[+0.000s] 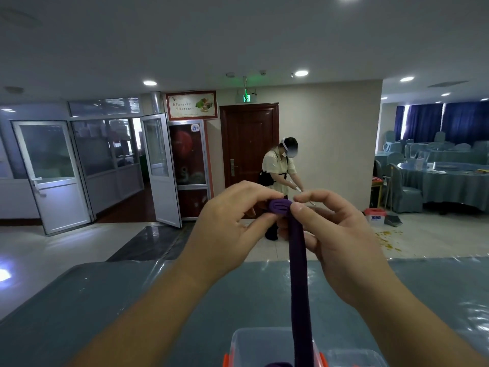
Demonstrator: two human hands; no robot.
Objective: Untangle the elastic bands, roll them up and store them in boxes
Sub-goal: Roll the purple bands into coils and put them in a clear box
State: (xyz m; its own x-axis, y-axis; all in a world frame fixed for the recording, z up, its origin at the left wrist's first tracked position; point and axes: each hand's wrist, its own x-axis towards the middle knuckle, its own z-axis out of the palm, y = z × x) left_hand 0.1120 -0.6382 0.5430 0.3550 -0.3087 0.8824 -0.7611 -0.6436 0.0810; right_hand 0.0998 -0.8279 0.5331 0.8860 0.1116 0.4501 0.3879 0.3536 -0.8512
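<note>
Head view:

- The left hand (232, 226) and the right hand (341, 234) are raised above a table (105, 300) covered in blue-grey cloth under clear plastic.
- Both hands pinch the small rolled top of a purple elastic band (297, 260): the left thumb and forefinger are pressed onto the roll from the left, the right thumb and forefinger from the right.
- The other right fingers are curled loosely behind the band; the other left fingers are hidden behind the hand, so I cannot tell how they lie.
- The band's free length hangs straight down from the roll into a clear plastic box (243, 345) with orange clips at the near edge of the table.
- The hands and roll cover the middle of a person (280, 168) in a pale shirt standing beyond the table, bent forward.
- Behind that person is a dark red door (248, 133); to the left, glass doors (50, 170), one open.
- On the right stand round tables (449, 181) with blue cloths and covered chairs; a white box (375, 217) and yellow scraps lie on the floor.
</note>
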